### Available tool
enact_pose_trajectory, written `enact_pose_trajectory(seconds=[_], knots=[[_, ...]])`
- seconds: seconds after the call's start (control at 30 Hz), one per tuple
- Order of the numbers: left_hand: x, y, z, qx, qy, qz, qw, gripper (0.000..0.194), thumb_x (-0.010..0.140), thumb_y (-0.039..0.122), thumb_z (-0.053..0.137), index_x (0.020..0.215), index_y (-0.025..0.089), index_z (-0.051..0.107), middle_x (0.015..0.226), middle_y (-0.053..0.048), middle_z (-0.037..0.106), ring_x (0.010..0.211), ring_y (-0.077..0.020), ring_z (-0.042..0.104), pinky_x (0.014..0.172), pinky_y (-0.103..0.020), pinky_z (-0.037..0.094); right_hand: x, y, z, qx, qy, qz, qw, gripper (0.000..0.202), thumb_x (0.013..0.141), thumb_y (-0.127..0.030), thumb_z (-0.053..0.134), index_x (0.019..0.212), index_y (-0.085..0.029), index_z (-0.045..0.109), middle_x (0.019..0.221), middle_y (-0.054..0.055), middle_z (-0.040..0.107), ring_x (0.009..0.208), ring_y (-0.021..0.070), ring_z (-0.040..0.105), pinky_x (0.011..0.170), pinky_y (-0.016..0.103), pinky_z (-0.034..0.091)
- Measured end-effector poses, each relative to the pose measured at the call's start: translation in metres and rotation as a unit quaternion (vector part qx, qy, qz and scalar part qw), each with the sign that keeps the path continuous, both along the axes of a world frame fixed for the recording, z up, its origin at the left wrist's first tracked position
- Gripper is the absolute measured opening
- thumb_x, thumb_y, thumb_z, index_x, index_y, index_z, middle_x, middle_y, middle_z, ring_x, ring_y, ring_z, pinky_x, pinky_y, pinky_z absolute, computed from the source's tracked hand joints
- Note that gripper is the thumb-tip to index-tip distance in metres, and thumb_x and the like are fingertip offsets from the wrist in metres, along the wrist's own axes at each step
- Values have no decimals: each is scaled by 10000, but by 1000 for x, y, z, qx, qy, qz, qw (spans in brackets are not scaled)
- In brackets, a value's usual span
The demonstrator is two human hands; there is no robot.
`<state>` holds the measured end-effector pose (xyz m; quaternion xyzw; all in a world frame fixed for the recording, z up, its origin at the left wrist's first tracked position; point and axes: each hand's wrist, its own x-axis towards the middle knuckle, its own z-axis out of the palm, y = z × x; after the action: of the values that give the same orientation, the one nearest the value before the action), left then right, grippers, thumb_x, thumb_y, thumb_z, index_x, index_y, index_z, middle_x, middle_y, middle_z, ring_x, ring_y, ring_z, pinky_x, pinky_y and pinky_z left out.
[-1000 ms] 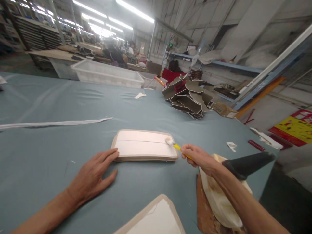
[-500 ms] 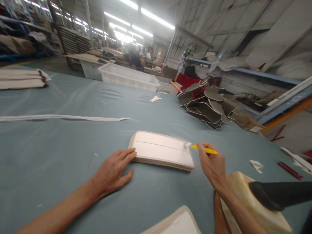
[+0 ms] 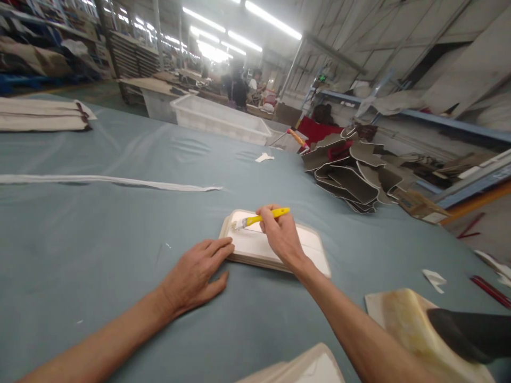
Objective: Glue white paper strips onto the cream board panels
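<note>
A stack of flat rounded panels [image 3: 315, 250] lies on the blue-grey table [image 3: 131, 234], its top face white with a line along it. My right hand [image 3: 281, 236] pinches the yellow handle of a brush [image 3: 261, 216] above the stack. The bristles touch the top panel near its left end. Fingertips of my left hand [image 3: 199, 274] rest on the stack's left front edge, with the thumb spread apart on the table. Part of a second panel stack [image 3: 315, 367] shows at the bottom edge.
A yellowish block with a black cylindrical part [image 3: 411, 319] stands at the right. Grey-brown pieces [image 3: 347, 170] are heaped at the back right. Behind the table is a white bin [image 3: 219, 119]. A white strip [image 3: 99, 180] lies at the left. People are in the background.
My right hand has moved left with the brush, from the stack's right end to its left end. My left hand stays at the stack's edge. The whole view has shifted slightly.
</note>
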<state>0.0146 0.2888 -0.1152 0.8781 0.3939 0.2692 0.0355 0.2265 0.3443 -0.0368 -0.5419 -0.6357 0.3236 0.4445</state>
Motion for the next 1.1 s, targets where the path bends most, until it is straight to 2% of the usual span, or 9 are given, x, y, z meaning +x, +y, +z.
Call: enact_pose_trajectory(seconds=[0.13,0.27,0.53,0.7,0.83,0.97,1.1], knots=[[0,0,0,-3,5,2,1000,451,892,249,585,1338,184,577,1438,-113,619,1171,-267,632,1042,-435,532,1,6,-2,5,-32,-8,999,308,887,-442,473,790,-194,629,564,-35,532,586,148,479,545,249,351],[-1,1,1,-3,1,2,1000,449,898,268,569,1340,192,585,1429,-114,629,1186,-273,632,1040,-441,531,22,5,5,5,-69,-21,997,300,866,-428,490,759,-192,641,560,-24,550,597,155,490,551,252,355],[-3,8,-6,37,3,-2,999,472,922,358,553,1375,228,559,1446,-82,628,1202,-279,651,1041,-435,528,103,-11,17,-7,-130,-92,987,288,838,-423,494,742,-194,641,523,-46,491,549,144,447,525,260,320],[-6,13,-14,64,12,3,998,500,936,421,535,1413,273,506,1447,-62,626,1201,-279,657,1036,-439,526,157,-23,13,-22,-136,-148,979,305,829,-436,490,749,-184,641,510,-60,459,506,131,410,507,263,309],[-6,16,-16,75,25,2,997,521,940,449,524,1433,289,473,1463,-58,609,1220,-282,647,1046,-442,512,185,-32,7,-31,-131,-194,972,327,828,-440,475,771,-170,650,511,-56,477,482,128,407,497,266,308],[-5,17,-16,73,19,1,997,500,938,447,529,1413,295,497,1460,-43,614,1207,-285,654,1051,-443,501,195,-39,12,-27,-137,-237,961,331,810,-444,480,731,-173,652,480,-48,476,464,136,408,497,277,298],[-4,14,-13,66,17,-2,998,495,931,398,557,1401,249,521,1456,-72,618,1215,-284,648,1053,-432,501,176,-43,32,6,-135,-255,958,279,800,-409,508,689,-187,636,495,-38,480,499,142,426,513,280,289]])
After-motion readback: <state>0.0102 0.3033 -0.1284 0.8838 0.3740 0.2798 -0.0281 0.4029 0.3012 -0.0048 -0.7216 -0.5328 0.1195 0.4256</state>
